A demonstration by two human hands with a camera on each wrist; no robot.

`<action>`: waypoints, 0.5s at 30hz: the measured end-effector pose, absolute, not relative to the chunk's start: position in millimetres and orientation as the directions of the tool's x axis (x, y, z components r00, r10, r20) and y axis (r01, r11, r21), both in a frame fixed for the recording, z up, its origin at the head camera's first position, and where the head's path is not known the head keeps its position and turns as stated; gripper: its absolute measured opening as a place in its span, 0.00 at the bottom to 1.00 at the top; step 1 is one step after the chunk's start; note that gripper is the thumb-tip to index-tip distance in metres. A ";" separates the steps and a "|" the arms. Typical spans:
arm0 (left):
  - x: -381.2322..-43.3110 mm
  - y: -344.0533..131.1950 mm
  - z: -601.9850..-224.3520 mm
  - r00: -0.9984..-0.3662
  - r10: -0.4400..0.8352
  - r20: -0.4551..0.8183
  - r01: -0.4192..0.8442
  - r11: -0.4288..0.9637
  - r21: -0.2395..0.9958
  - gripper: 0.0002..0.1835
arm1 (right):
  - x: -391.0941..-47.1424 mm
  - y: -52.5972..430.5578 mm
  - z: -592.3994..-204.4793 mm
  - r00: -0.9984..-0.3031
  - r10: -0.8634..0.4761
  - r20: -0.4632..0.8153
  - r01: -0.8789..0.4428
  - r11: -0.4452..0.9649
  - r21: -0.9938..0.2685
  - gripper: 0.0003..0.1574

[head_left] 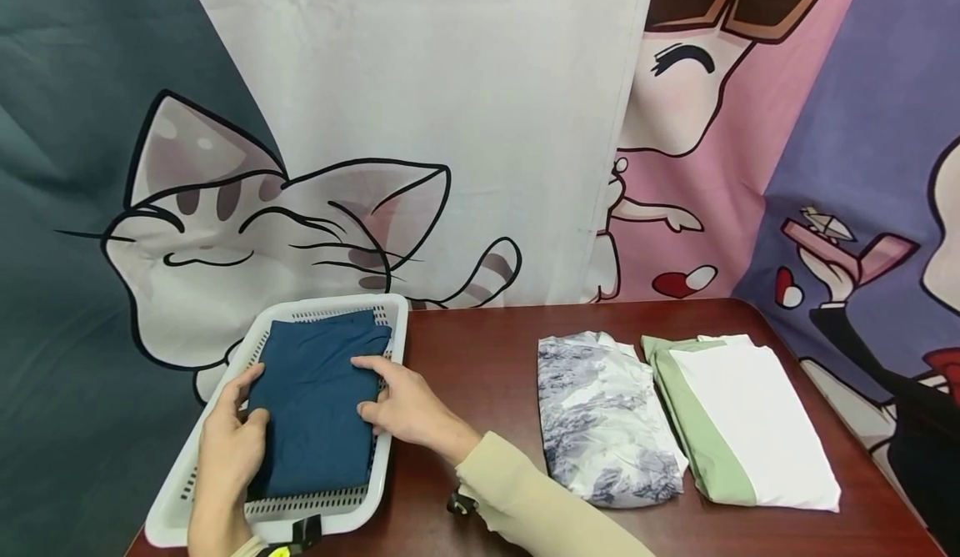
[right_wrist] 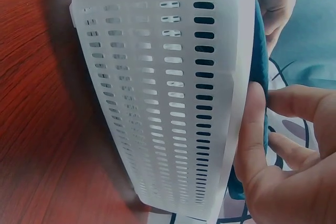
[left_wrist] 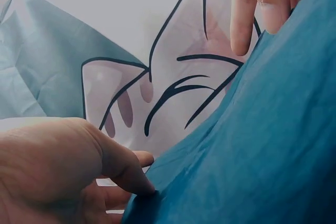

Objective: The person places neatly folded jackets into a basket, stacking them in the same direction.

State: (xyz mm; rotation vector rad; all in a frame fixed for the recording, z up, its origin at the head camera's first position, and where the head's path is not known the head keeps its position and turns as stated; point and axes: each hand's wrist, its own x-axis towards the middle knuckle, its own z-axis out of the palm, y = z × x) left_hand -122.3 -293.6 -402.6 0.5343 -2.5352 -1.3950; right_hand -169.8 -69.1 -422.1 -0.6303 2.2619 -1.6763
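A folded dark-blue cloth lies in a white perforated plastic basket at the left of the table. My left hand holds the cloth's left edge; in the left wrist view its thumb presses on the fabric. At the right edge, my right hand grips the cloth, its index finger and thumb over the top. The right wrist view shows another finger down between the cloth and the basket's rim. Fingertips tucked at the cloth's sides are partly hidden.
Two more folded cloths lie on the right of the brown wooden table: a grey-and-white patterned one and a white-and-green one. A cartoon-printed curtain hangs behind the table.
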 end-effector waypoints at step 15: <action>-126.4 -292.8 -408.4 -0.921 -0.388 0.006 -0.222 0.537 0.814 0.36 | -167.9 -67.8 -402.9 -0.848 -0.525 -0.076 -0.157 0.386 -0.909 0.45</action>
